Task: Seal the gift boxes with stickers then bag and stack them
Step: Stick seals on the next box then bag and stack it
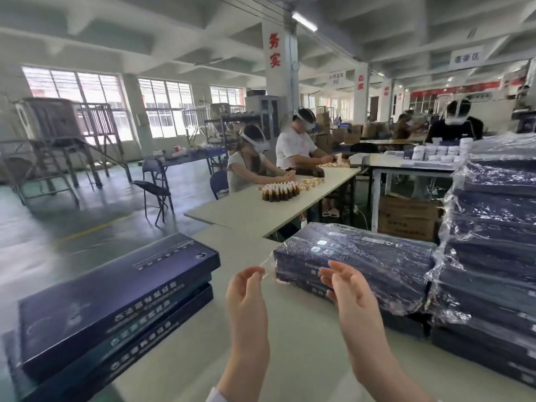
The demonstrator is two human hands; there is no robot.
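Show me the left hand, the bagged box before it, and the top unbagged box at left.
left hand (246,300): head view, middle of hand.
bagged box (362,255): head view, top face.
unbagged box (116,294): head view, lid middle.

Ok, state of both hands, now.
Left hand: pinches the corner of the clear plastic bag.
Right hand: open, holding nothing, in front of the bagged gift box.

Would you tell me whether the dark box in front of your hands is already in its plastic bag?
Bagged: a crinkled clear bag covers the box, and the left hand pinches its loose flap at the near end.
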